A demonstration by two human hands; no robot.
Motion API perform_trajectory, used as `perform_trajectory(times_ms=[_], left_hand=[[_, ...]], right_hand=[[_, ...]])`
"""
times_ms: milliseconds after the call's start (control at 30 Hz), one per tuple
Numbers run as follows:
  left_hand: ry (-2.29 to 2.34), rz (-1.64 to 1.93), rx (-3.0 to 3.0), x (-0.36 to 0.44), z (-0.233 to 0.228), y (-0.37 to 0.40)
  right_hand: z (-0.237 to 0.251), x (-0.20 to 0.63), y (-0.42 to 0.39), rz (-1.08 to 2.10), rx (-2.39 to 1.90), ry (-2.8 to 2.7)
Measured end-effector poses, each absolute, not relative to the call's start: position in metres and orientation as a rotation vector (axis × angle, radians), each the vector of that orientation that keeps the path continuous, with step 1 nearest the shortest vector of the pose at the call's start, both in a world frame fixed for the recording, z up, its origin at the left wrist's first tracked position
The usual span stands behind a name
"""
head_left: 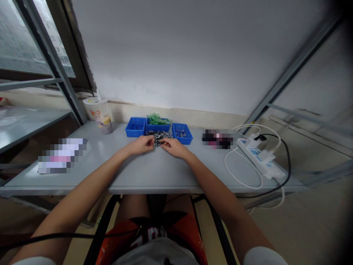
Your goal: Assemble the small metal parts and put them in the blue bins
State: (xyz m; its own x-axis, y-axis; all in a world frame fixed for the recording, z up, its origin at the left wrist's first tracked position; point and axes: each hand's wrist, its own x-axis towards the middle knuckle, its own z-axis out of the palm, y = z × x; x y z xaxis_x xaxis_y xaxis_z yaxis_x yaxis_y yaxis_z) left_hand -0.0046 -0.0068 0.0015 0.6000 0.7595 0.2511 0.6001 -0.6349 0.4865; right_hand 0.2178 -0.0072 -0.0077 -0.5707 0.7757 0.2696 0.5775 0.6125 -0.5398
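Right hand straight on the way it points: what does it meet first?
The right hand would likely first meet the heap of thin silvery metal pieces just ahead; exact depth is unclear.

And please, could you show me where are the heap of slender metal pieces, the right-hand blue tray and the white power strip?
Heap of slender metal pieces (159,135): head view, its middle.
Right-hand blue tray (183,140): head view, front wall.
White power strip (256,152): head view, socketed top.
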Motion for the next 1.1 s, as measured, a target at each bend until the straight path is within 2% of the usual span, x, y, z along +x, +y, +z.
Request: perform_trajectory(times_ms=[1100], left_hand=[[1.044, 0.694, 2.65, -0.0033, 0.0029, -0.0079]], right_hand=[[-0.0019, 0.2212, -0.0074, 0.437, -1.077, -2.335]])
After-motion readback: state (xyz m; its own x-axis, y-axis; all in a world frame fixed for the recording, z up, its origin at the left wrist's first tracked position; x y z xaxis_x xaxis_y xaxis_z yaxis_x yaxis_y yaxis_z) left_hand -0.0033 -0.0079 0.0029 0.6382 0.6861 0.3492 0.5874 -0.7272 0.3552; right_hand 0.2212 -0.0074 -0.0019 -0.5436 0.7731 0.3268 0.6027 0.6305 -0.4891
